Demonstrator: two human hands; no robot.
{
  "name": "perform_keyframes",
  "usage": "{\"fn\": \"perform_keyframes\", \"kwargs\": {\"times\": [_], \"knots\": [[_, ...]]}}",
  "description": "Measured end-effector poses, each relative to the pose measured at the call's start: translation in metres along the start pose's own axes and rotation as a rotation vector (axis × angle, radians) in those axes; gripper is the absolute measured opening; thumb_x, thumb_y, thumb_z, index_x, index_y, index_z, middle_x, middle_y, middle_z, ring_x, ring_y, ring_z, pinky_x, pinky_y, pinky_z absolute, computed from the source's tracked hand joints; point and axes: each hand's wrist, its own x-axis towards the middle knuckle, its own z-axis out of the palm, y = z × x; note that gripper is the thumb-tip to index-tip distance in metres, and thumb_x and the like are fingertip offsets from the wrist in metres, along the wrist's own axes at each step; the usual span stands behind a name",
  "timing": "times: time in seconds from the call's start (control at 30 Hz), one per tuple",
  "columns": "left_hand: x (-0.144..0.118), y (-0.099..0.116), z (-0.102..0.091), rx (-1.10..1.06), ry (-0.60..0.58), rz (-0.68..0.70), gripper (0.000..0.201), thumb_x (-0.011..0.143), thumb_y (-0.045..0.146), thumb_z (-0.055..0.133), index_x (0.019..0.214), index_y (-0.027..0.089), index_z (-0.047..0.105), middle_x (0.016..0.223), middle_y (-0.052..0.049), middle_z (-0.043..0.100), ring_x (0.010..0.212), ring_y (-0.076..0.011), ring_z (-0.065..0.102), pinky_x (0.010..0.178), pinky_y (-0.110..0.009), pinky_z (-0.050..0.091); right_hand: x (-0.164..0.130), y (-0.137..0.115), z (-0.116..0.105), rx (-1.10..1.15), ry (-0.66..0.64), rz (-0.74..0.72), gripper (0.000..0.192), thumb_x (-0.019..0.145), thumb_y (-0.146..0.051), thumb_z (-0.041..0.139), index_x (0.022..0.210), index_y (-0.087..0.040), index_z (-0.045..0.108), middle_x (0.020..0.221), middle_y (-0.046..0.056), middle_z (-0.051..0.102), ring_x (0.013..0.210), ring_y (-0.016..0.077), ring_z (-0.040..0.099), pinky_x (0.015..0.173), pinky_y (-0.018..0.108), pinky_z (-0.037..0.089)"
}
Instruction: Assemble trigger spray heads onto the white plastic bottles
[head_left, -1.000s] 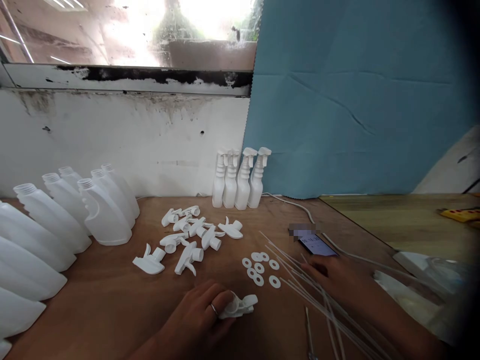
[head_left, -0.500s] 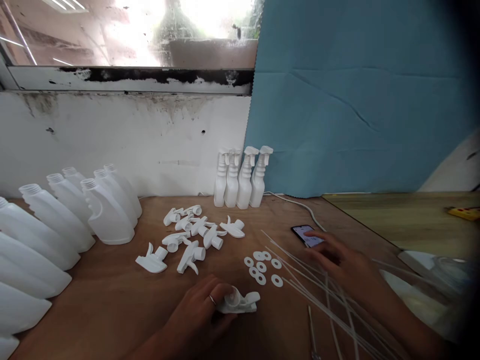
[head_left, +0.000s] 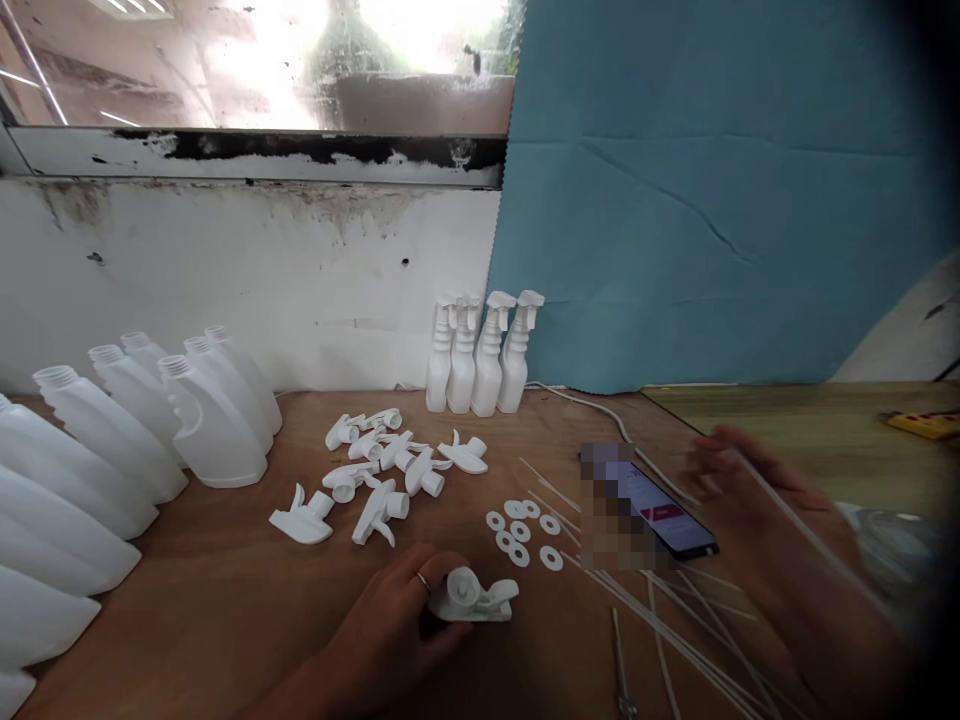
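Sprayer [head_left: 474, 597] is being gripped in left hand [head_left: 394, 615]; right hand [head_left: 761, 530], blurred, is pinching thin tube [head_left: 793, 517] beside phone [head_left: 677, 523].

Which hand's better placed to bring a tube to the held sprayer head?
Right, I'd say: the right hand, though blurred, appears to hold a tube, while the left hand holds the sprayer head.

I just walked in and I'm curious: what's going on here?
A person's left hand holds a white trigger head over a wooden table. The right hand, blurred, seems to hold a thin clear tube. Loose trigger heads and white rings lie about. Open bottles stand to the left; four bottles with trigger heads on stand by the wall.
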Motion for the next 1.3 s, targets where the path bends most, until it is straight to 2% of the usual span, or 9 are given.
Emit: {"fn": "perform_keyframes", "kwargs": {"times": [0.1,0.17,0.23,0.3,0.47,0.63,0.77,1.03,1.3], "knots": [[0.001,-0.001,0.0,-0.017,0.004,-0.019,0.042,0.081,0.016,0.063,0.119,0.028,0.05,0.106,0.0,0.057,0.091,-0.0151,0.057,0.078,-0.025,0.046,-0.025,0.016,0.022,-0.07,-0.124,0.1,0.026,0.071,-0.041,0.078,0.084,-0.02,0.07,0.075,0.006,0.064,0.063,0.0178,0.057,0.057,0.031,0.05],[0.0,-0.003,0.001,-0.033,0.02,-0.009,0.045,0.081,0.016,0.064,0.121,0.029,0.049,0.107,0.0,0.057,0.092,-0.0146,0.057,0.079,-0.025,0.046,-0.047,0.019,0.041,-0.118,-0.263,0.162,0.027,0.07,-0.041,0.08,0.08,-0.018,0.071,0.068,0.005,0.065,0.059,0.0178,0.057,0.053,0.029,0.048],[0.0,-0.005,0.002,-0.04,0.023,0.001,0.046,0.081,0.016,0.064,0.123,0.029,0.048,0.109,0.0,0.057,0.094,-0.0147,0.057,0.08,-0.025,0.046,-0.069,0.017,0.06,-0.191,-0.502,0.202,0.026,0.075,-0.042,0.075,0.068,-0.018,0.068,0.061,0.002,0.062,0.055,0.016,0.055,0.053,0.027,0.046],[-0.001,-0.007,0.002,-0.028,0.005,0.001,0.046,0.083,0.017,0.064,0.123,0.03,0.048,0.11,0.0,0.056,0.095,-0.0153,0.057,0.081,-0.026,0.047,-0.088,0.014,0.076,-0.24,-0.692,0.161,0.024,0.079,-0.039,0.069,0.067,-0.019,0.065,0.061,0.0,0.06,0.058,0.016,0.054,0.057,0.027,0.045],[-0.003,-0.009,0.003,0.016,-0.017,0.04,0.05,0.083,0.019,0.065,0.128,0.031,0.047,0.11,-0.001,0.057,0.097,-0.0167,0.056,0.083,-0.028,0.047,-0.115,0.022,0.098,-0.295,-0.903,0.162,0.025,0.084,-0.037,0.061,0.067,-0.02,0.055,0.064,-0.002,0.052,0.061,0.0155,0.048,0.057,0.027,0.039],[-0.002,-0.008,0.004,0.002,0.002,0.067,0.041,0.082,0.016,0.065,0.119,0.027,0.053,0.106,0.0,0.058,0.094,-0.016,0.057,0.082,-0.026,0.046,-0.123,0.033,0.099,-0.321,-0.963,0.171,0.026,0.087,-0.035,0.058,0.067,-0.02,0.051,0.063,-0.003,0.048,0.061,0.0153,0.045,0.057,0.027,0.036],[-0.001,-0.007,0.003,-0.008,0.008,0.073,0.042,0.082,0.014,0.064,0.12,0.028,0.053,0.107,0.0,0.058,0.095,-0.0159,0.057,0.083,-0.026,0.047,-0.123,0.034,0.096,-0.353,-0.982,0.151,0.024,0.088,-0.034,0.055,0.069,-0.02,0.051,0.064,-0.003,0.048,0.062,0.0156,0.047,0.057,0.027,0.036],[-0.001,-0.007,0.004,0.013,0.019,0.087,0.039,0.082,0.016,0.064,0.118,0.027,0.054,0.104,-0.001,0.059,0.092,-0.0163,0.058,0.081,-0.027,0.048,-0.122,0.03,0.095,-0.496,-1.039,-0.056,0.02,0.087,-0.023,0.053,0.068,-0.02,0.051,0.067,-0.002,0.052,0.064,0.0155,0.049,0.058,0.027,0.033],[-0.003,-0.007,0.005,-0.013,0.009,0.099,0.042,0.082,0.014,0.063,0.121,0.028,0.054,0.111,-0.002,0.058,0.099,-0.016,0.059,0.087,-0.026,0.048,-0.125,0.021,0.103,-0.595,-1.05,-0.026,0.024,0.079,-0.013,0.054,0.061,-0.021,0.04,0.066,-0.002,0.048,0.07,0.0184,0.047,0.069,0.032,0.034]]}}
